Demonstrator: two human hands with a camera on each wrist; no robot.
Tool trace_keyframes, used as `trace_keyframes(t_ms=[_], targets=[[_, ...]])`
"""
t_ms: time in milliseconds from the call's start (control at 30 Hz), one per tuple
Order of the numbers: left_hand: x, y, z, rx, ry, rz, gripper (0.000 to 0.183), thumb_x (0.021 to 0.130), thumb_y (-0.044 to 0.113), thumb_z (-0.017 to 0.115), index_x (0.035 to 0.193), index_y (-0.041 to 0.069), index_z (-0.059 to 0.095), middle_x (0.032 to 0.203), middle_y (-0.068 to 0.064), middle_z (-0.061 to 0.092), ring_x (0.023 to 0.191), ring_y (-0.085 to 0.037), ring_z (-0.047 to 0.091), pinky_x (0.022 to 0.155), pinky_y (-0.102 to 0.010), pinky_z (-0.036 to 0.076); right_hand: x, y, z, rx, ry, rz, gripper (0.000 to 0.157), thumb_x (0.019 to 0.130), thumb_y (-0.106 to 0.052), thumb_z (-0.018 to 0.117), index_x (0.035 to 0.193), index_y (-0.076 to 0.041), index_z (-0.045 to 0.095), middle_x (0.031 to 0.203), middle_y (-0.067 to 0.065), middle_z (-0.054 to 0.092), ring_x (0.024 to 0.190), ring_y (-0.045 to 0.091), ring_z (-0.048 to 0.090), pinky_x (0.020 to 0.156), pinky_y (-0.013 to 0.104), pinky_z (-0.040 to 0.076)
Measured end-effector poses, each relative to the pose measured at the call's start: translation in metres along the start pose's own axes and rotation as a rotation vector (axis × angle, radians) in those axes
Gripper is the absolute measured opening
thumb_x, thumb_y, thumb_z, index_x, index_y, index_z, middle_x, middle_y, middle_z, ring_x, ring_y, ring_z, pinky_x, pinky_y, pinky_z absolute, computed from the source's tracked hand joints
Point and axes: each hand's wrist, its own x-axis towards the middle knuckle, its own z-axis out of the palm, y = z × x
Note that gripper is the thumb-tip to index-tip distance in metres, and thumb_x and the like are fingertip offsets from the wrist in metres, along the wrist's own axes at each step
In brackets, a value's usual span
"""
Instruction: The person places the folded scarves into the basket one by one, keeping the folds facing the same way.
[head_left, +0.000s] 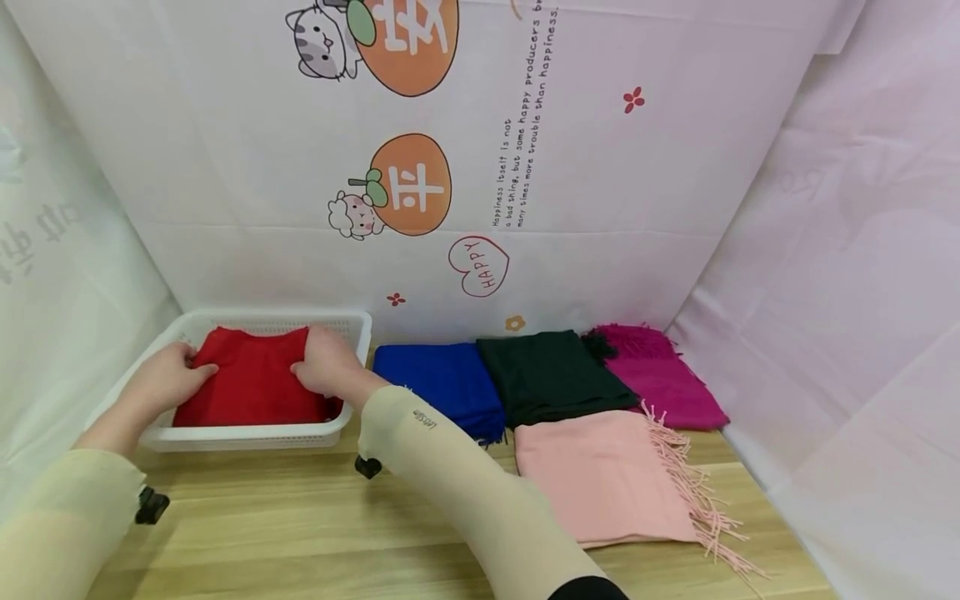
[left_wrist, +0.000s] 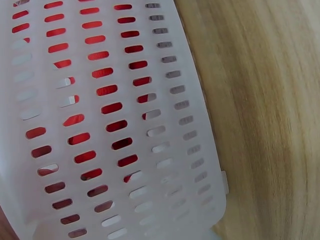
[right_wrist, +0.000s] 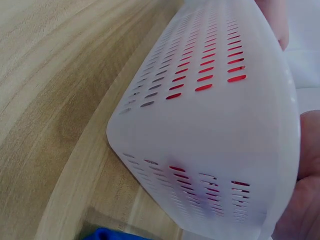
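Note:
A folded red scarf (head_left: 251,379) lies in the white plastic basket (head_left: 247,435) at the left of the table. My left hand (head_left: 167,379) grips its left side, with the thumb on top of the fabric. On the opposite side, my right hand (head_left: 326,362) pinches the scarf near its upper right corner, just inside the basket's right rim. Red fabric shows through the slots of the basket wall (left_wrist: 165,135) in the left wrist view. In the right wrist view, part of the right hand (right_wrist: 302,200) appears beyond the rim; its fingertips are hidden.
Right of the basket lie a folded blue scarf (head_left: 442,383), a dark green one (head_left: 555,375) and a magenta one (head_left: 660,379) with fringe. A pink fringed scarf (head_left: 600,479) lies nearer the front. A white printed cloth wall (head_left: 585,250) stands behind the wooden table (head_left: 300,517).

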Motion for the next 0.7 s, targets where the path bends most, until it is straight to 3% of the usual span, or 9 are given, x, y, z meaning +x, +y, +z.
trace_keyframes(t_ms=[133,267,700], targets=[[0.002,-0.002,0.002,0.011,-0.005,0.0,0.042,0.109,0.017,0.064,0.117,-0.023,0.054,0.101,-0.034,0.064,0.09,-0.047,0.063,0.083,-0.065,0.054,0.001,0.001,0.002,-0.04,-0.019,-0.006,0.061,0.11,-0.026,0.074,0.162,-0.009,0.048,0.132,-0.001,0.067,0.078,0.008,0.061,0.062,0.021,0.054],[0.003,-0.005,0.003,0.011,-0.009,-0.006,0.041,0.108,0.017,0.064,0.115,-0.022,0.053,0.099,-0.033,0.064,0.089,-0.046,0.063,0.082,-0.065,0.054,0.002,0.0,0.005,-0.098,-0.031,-0.017,0.065,0.11,-0.029,0.073,0.166,-0.009,0.046,0.143,-0.001,0.064,0.08,0.007,0.061,0.064,0.019,0.053],[0.007,-0.009,0.01,0.008,-0.008,-0.004,0.029,0.106,0.017,0.064,0.094,-0.007,0.056,0.08,-0.015,0.058,0.077,-0.033,0.058,0.071,-0.044,0.048,0.009,0.001,0.011,-0.244,-0.032,-0.044,0.051,0.11,-0.031,0.072,0.153,-0.011,0.054,0.131,-0.004,0.065,0.087,0.006,0.057,0.067,0.017,0.051]])
